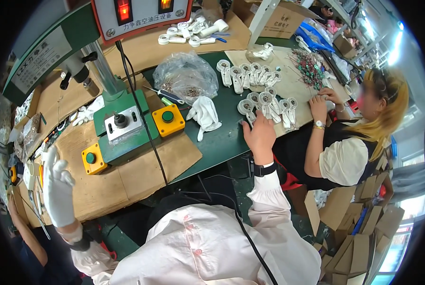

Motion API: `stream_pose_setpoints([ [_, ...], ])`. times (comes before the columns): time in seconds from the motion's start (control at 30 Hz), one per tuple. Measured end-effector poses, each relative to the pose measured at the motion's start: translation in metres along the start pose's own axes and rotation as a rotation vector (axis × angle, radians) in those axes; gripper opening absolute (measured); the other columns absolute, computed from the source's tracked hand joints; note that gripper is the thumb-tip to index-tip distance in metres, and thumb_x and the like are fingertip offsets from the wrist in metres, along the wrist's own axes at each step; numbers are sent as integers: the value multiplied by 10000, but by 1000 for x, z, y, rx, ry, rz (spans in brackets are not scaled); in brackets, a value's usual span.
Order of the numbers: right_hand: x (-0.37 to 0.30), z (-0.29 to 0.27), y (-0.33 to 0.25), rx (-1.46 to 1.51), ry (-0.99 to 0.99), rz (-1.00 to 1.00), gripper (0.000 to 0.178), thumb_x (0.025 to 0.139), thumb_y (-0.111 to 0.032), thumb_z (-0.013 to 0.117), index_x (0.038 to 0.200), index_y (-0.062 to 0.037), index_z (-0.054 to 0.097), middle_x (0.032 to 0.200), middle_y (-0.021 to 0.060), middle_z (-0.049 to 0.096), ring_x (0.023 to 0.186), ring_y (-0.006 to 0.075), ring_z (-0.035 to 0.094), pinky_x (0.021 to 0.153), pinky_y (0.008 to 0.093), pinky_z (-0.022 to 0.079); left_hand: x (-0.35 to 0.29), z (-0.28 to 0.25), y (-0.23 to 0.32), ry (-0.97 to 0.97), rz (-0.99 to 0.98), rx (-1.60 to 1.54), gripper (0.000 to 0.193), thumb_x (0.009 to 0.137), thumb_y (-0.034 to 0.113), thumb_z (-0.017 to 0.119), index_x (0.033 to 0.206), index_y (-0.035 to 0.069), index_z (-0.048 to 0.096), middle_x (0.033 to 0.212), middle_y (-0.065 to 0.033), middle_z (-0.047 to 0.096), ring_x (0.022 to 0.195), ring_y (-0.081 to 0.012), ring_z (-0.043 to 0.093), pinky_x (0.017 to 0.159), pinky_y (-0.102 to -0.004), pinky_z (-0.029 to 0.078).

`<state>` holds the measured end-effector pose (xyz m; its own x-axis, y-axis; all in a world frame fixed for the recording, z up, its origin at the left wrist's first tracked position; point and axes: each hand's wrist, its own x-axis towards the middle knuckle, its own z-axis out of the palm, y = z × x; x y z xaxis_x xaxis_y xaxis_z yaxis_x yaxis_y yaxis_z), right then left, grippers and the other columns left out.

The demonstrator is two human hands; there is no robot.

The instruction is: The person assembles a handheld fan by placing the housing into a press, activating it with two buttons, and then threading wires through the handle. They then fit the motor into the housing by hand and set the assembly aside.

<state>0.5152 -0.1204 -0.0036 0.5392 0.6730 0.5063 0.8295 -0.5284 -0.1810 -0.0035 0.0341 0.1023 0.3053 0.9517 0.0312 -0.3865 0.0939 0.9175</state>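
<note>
My left hand (59,194), in a white glove, is raised at the left beside the press; its fingers are apart, some bent, and nothing shows in them. My bare right hand (260,137) reaches over the green table to the near edge of a group of white round-headed parts with handles (265,99). Its thumb and fingers stand apart on either side of the handle of the nearest white part (245,107); a firm hold on it does not show. Several similar white parts (237,78) lie in a row farther back.
A green press (120,121) stands between two yellow button boxes (169,118) (94,159). A clear bag of small metal pieces (186,78), a white glove (204,117) and a screwdriver (170,97) lie beside it. At right, a co-worker's hands (321,102) rest near red-and-green small parts (310,67).
</note>
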Motion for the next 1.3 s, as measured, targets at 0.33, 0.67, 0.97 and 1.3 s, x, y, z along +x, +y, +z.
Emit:
stream_pose_setpoints([
  [0.33, -5, -28, -12, -13, -241, 60, 316, 753, -346, 749, 862, -59, 673, 788, 146, 681, 753, 363, 656, 660, 469, 510, -52, 112, -61, -322, -309, 6, 523, 1000, 244, 537, 1409, -50, 400, 1018, -152, 655, 763, -183, 630, 683, -289, 531],
  [0.67, -44, -57, -71, 181, -166, -79, 260, 726, -259, 750, 834, -56, 629, 792, 139, 662, 780, 345, 642, 662, 457, 512, -58, 156, -137, -497, -452, -206, 540, 1029, 357, 486, 1436, 13, 401, 1263, -150, 584, 1058, -224, 613, 926, -355, 492],
  [0.97, -90, -121, -181, 636, -247, -421, 193, 764, -157, 766, 885, -49, 662, 802, 95, 648, 726, 282, 620, 652, 380, 489, -61, 150, -158, -282, -427, -663, 594, 1036, 484, 385, 1432, 42, 414, 1344, -139, 544, 1217, -256, 559, 1010, -428, 465],
  [1.3, -65, -101, -195, 1001, -309, -614, 151, 801, -55, 741, 952, -54, 741, 835, 65, 629, 770, 227, 590, 690, 319, 468, -76, 103, -127, -311, -474, -687, 452, 1048, 368, 424, 1390, 74, 452, 1280, -106, 593, 1158, -287, 607, 979, -447, 509],
])
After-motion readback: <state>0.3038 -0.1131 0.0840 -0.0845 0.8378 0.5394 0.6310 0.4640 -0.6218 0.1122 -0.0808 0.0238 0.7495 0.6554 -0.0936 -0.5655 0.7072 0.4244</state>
